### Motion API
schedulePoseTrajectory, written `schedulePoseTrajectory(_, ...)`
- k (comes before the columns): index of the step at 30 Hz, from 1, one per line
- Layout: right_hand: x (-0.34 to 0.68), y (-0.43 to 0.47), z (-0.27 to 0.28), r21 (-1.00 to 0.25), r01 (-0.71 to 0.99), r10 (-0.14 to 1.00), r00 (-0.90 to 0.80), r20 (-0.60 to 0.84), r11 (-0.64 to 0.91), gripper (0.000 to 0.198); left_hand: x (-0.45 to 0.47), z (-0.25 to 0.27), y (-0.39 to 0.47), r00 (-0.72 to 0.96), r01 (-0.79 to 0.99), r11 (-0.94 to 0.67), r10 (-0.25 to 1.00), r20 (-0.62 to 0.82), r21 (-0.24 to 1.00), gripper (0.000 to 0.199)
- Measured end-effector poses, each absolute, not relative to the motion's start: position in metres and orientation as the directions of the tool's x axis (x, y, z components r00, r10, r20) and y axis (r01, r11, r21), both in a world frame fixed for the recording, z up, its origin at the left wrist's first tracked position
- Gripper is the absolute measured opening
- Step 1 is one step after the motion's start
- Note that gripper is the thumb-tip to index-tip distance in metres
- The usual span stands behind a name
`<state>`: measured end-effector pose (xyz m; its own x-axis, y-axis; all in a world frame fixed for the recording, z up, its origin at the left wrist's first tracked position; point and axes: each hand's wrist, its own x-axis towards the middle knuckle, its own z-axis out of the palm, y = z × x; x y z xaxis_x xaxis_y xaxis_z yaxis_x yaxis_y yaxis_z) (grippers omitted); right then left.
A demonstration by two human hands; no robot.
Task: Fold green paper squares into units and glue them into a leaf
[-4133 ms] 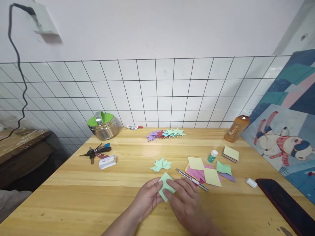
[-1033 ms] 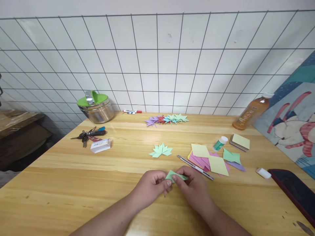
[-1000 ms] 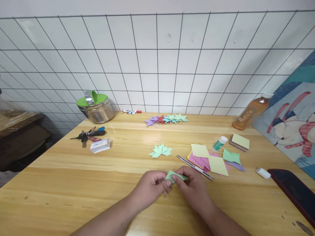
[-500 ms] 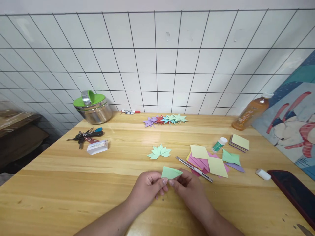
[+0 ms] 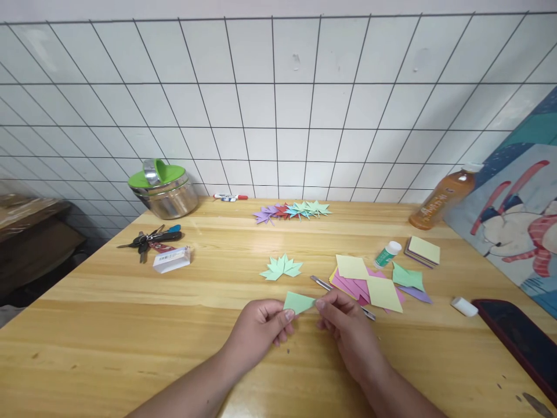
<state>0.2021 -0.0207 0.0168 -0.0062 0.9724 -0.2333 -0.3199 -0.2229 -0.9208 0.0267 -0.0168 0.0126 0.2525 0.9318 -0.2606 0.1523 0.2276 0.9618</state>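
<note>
A small folded piece of green paper point(image 5: 297, 302) is held just above the table between both hands. My left hand point(image 5: 265, 328) pinches its lower left edge, thumb in front and fingers behind. With thumb and forefinger, my right hand point(image 5: 346, 322) grips the pointed right tip. Behind the hands lies a green folded-paper leaf point(image 5: 281, 267) with several points. A utility knife point(image 5: 321, 283) lies partly hidden behind my right hand. Beyond it are loose yellow sheets point(image 5: 383, 293) and pink sheets point(image 5: 351, 287) of paper.
Right: a glue stick point(image 5: 388, 254), a paper stack point(image 5: 422, 251), crumpled green paper point(image 5: 408, 276), an eraser point(image 5: 464, 307), a phone point(image 5: 517, 334), a bottle point(image 5: 444, 198). Back: coloured paper leaves point(image 5: 291, 212), markers point(image 5: 230, 198). Left: a steel pot point(image 5: 167, 197), keys point(image 5: 150, 239), a small box point(image 5: 172, 260).
My right hand has slid rightward along the green paper, from its lower edge to its pointed tip. The left hand keeps its pinch, and the paper has shifted slightly left.
</note>
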Motion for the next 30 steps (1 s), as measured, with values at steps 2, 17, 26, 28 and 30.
schedulePoseTrajectory(2, 0.205, -0.019, 0.017, -0.903, -0.372, 0.969, 0.04, -0.245, -0.213, 0.026, 0.025, 0.012, -0.015, 0.243, 0.139, 0.239, 0.932, -0.267, 0.961, 0.033)
schedulePoseTrajectory(17, 0.189, -0.025, 0.015, -0.981, 0.159, 0.981, -0.14, -0.133, -0.11, 0.018, 0.028, 0.009, -0.02, 0.338, 0.138, 0.187, 0.914, -0.224, 0.973, 0.033)
schedulePoseTrajectory(26, 0.194, -0.024, 0.01, -0.985, 0.136, 0.993, -0.034, -0.112, -0.106, 0.021, 0.028, 0.011, -0.014, 0.335, 0.145, 0.231, 0.903, -0.268, 0.962, 0.034)
schedulePoseTrajectory(28, 0.194, -0.025, 0.011, -0.988, 0.112, 0.993, -0.036, -0.114, -0.11, 0.02, 0.028, 0.012, -0.015, 0.325, 0.138, 0.246, 0.904, -0.278, 0.959, 0.034)
schedulePoseTrajectory(30, 0.195, -0.025, 0.011, -0.989, 0.095, 0.992, -0.04, -0.121, -0.116, 0.018, 0.028, 0.013, -0.015, 0.309, 0.132, 0.263, 0.905, -0.292, 0.956, 0.033)
